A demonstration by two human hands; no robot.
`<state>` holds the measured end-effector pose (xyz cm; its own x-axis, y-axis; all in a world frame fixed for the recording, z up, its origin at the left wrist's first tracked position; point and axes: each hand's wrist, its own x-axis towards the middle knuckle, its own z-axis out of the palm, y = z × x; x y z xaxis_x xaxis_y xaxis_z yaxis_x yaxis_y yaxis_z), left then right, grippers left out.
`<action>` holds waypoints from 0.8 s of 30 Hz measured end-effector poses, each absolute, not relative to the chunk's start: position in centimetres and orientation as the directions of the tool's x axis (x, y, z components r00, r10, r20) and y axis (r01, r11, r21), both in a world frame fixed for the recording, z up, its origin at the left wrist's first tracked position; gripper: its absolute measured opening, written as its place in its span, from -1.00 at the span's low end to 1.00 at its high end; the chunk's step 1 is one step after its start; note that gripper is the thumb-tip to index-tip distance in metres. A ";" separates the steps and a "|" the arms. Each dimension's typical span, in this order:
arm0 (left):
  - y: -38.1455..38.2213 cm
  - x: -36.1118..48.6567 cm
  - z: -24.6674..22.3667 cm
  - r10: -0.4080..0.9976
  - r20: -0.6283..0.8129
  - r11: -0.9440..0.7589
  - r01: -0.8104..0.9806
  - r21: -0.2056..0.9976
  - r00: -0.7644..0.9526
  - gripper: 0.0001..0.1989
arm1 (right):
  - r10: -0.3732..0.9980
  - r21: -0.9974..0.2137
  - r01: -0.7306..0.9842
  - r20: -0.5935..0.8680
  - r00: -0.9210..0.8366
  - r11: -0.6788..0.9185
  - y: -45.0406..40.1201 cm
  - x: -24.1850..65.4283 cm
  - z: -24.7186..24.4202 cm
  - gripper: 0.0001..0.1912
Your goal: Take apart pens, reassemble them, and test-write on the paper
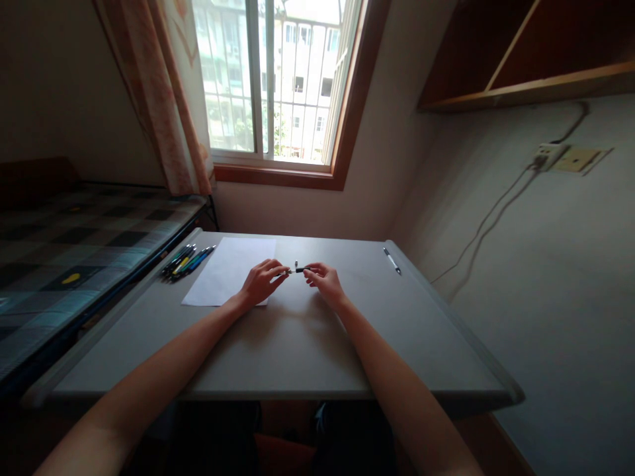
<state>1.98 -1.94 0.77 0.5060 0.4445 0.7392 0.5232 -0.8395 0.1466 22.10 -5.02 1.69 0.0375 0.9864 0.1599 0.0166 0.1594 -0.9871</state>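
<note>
Over the middle of the table, a black and silvery-white pen [299, 270] spans the gap between my two hands. My left hand [262, 280] pinches its lighter end, partly covered by the fingertips. The dark end sits in the fingers of my right hand [323, 277]. Whether the pen is in one piece or parted cannot be made out. Just beyond it a tiny metallic piece [296, 263] shows, too small to name. A white sheet of paper [225, 271] lies partly under my left hand.
Several pens [186, 263] lie in a pile at the table's left edge. Another pen [391, 260] rests alone near the right edge. The grey table [397, 330] stands below a window, with a bed [99, 225] on the left and a wall with cables [476, 231] on the right.
</note>
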 end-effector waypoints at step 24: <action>-2.0 2.0 0.7 0.474 0.726 -0.831 0.525 0.183 0.498 -0.80 | 0.972 -0.987 -0.009 0.155 0.176 0.159 -5.0 22.1 2.0 -0.53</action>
<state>1.95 -1.98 0.67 0.4980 0.4744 0.7259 0.5254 -0.8310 0.1827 22.11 -5.00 2.00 0.1760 0.9720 0.1554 -0.0088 0.1594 -0.9872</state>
